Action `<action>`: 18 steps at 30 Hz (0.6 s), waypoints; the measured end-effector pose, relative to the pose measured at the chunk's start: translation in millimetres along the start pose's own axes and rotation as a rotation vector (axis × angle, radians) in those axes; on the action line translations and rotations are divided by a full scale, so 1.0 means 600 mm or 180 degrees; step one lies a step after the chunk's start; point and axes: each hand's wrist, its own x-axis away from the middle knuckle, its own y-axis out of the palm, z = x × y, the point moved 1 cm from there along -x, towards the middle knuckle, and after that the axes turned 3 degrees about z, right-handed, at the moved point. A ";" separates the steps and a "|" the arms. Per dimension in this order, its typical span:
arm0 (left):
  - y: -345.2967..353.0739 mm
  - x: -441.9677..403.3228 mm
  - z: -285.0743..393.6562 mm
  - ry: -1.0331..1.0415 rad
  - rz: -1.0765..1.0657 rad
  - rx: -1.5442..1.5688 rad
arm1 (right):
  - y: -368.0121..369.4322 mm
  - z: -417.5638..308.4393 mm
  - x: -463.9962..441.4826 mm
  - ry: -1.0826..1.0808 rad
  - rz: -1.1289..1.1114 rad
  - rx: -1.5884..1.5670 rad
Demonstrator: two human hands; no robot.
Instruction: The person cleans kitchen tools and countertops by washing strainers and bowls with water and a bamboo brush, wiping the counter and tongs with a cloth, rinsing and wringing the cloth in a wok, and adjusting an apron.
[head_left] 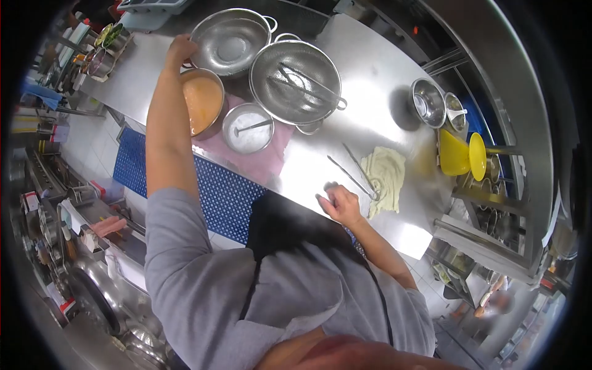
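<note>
At the far left side of the table, my left hand (180, 49) is closed at the rim of a large metal colander (231, 46); its fingertips are partly hidden. Just below that hand stands a pot of orange liquid (202, 102). A second mesh strainer (296, 80) sits to the right, with long metal tongs lying across it. My right hand (342, 205) is over the table's near edge, loosely curled, fingers apart and holding nothing. Closest to it are metal tongs (361, 179), spread in a V, beside a crumpled pale yellow cloth (383, 176).
A small pot with white contents (246, 139) and a utensil stands on a pink cloth (271, 157). Metal bowls (428, 102) and yellow plastic items (454, 152) are at the right, by a steel shelf. Containers of food (102, 61) stand at the far left.
</note>
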 end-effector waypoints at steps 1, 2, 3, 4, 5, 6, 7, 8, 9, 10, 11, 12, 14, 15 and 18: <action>-0.007 0.004 0.005 0.0044 0.0081 -0.0182 | -0.001 -0.002 -0.002 -0.0029 0.0015 0.0000; -0.020 0.020 0.015 -0.0048 0.0141 -0.0206 | -0.001 -0.001 -0.001 -0.0047 0.0028 0.0005; -0.037 0.048 0.030 -0.0133 0.0184 -0.0233 | 0.000 0.003 0.002 0.0031 -0.0048 -0.0060; -0.036 0.062 0.035 -0.0202 0.0211 -0.0265 | -0.001 0.005 0.005 0.0077 -0.0141 -0.0030; -0.036 0.046 0.013 0.0016 0.0642 -0.0516 | -0.002 0.005 0.005 0.0083 -0.0114 -0.0045; -0.047 0.020 -0.024 0.0244 0.1066 -0.0761 | -0.001 0.005 0.005 0.0098 -0.0085 -0.0059; -0.061 -0.005 -0.056 0.0628 0.1611 -0.1368 | 0.003 0.011 0.007 -0.0031 -0.0048 0.0047; -0.067 0.049 -0.021 0.0563 0.1983 -0.1455 | 0.007 0.019 0.013 -0.0132 -0.0018 0.0170; -0.074 0.107 0.021 0.0484 0.2351 -0.1523 | 0.006 0.021 0.017 -0.0094 0.0013 0.0095; -0.062 0.194 0.072 0.0811 0.2497 -0.0698 | 0.006 0.022 0.016 -0.0082 0.0049 0.0010; -0.048 0.257 0.106 0.1097 0.2664 0.0147 | 0.008 0.027 0.017 -0.0038 0.0019 -0.0032; -0.018 0.328 0.143 0.1349 0.2659 0.0448 | 0.009 0.028 0.021 -0.0018 -0.0012 -0.0092; 0.043 0.453 0.198 0.1519 0.2451 0.0756 | 0.010 0.029 0.019 0.0071 -0.0066 -0.0341; 0.086 0.503 0.205 0.1432 0.2236 0.0764 | 0.001 0.032 0.020 0.0088 -0.0100 -0.0469; 0.224 0.618 0.207 0.2069 0.1677 0.0904 | -0.053 0.022 0.022 0.0326 -0.0278 -0.0844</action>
